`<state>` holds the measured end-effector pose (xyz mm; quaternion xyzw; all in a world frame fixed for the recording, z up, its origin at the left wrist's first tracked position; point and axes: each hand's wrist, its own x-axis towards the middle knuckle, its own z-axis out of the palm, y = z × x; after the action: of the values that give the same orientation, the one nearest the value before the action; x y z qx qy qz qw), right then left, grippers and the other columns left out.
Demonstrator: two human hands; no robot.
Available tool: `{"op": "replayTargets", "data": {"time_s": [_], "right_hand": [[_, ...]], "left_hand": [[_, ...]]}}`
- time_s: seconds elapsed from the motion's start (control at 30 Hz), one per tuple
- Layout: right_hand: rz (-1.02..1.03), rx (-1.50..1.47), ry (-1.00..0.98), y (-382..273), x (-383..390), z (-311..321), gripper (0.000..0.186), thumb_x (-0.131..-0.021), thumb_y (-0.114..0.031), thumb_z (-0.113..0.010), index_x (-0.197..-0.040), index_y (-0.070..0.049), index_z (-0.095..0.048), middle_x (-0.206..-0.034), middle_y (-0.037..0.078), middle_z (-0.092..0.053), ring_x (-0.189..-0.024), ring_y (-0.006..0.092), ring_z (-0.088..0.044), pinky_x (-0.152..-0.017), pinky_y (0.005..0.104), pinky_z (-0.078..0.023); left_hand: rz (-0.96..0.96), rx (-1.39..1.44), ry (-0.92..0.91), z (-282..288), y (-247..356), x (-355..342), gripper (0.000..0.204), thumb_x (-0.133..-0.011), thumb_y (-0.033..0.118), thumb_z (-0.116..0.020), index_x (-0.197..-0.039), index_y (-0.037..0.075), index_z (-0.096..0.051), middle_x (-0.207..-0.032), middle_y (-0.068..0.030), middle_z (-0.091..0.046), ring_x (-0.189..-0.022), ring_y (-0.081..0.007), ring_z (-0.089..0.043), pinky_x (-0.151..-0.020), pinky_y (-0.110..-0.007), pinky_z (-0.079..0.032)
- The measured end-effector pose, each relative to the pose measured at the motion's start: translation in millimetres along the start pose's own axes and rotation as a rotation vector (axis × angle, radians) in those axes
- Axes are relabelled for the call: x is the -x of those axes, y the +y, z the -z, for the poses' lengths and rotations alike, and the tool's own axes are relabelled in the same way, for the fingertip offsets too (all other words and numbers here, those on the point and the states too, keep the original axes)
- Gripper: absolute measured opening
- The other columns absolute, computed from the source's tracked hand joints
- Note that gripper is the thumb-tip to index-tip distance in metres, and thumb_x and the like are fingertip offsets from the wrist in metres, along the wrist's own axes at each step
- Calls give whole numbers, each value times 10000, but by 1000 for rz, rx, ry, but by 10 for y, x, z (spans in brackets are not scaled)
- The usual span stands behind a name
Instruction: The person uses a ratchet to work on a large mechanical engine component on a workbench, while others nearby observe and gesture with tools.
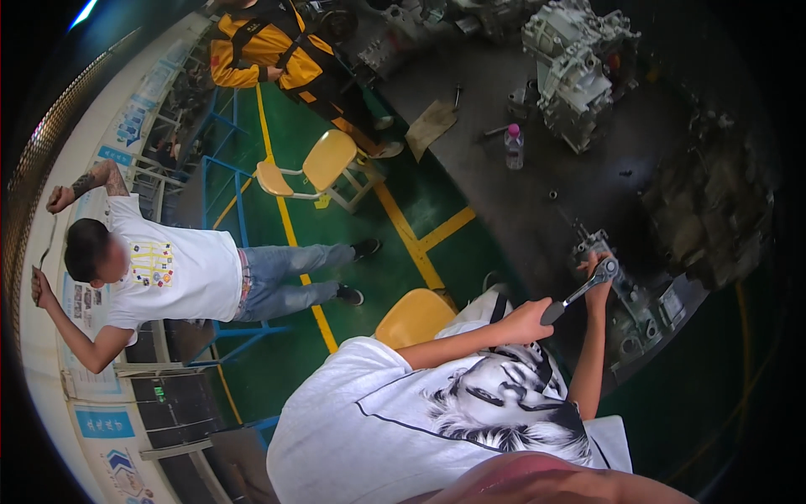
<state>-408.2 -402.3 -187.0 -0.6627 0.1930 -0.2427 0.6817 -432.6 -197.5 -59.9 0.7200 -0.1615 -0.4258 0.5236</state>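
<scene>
My left hand (531,322) grips the dark handle of a ratchet wrench (579,291). The wrench slants up and right, its round silver head in front of my right hand (597,282). That hand's fingers curl at the upper end of a grey metal casting (635,317), beside the wrench head. What they hold is partly hidden by the wrench. The casting, with several holes and bosses, lies along the near edge of a dark workbench (588,189). A small metal ring or nut (553,194) lies on the bench beyond my hands.
A large silver gearbox housing (579,71), a pink-capped bottle (514,149) and brown cardboard (431,128) are on the bench. Dark castings (709,202) stand right. Yellow chairs (330,161) stand left on green floor. One person (180,269) raises both arms; another (290,55) wears a yellow-black jacket.
</scene>
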Motion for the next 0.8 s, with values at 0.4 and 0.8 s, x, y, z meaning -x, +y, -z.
{"op": "replayTargets", "data": {"time_s": [0.4,0.8], "right_hand": [[-20,489,22,-632,164,383,219,-814,-13,-543,-1030,18,-564,-933,72,-604,-835,140,-576,-749,260,-458],[-377,252,210,-669,3,106,403,-905,-455,-472,-848,-65,-560,-615,-6,-465,-498,86,-418,-448,242,-319]], "left_hand": [[23,-31,-119,336,-38,-191,207,-749,136,-569,-859,10,-447,-613,-103,-525,-407,-187,-537,-381,-311,-431],[-84,36,-348,307,-32,-335,353,-802,234,-617,-914,-42,-428,-679,-128,-566,-503,-204,-596,-446,-314,-473]]}}
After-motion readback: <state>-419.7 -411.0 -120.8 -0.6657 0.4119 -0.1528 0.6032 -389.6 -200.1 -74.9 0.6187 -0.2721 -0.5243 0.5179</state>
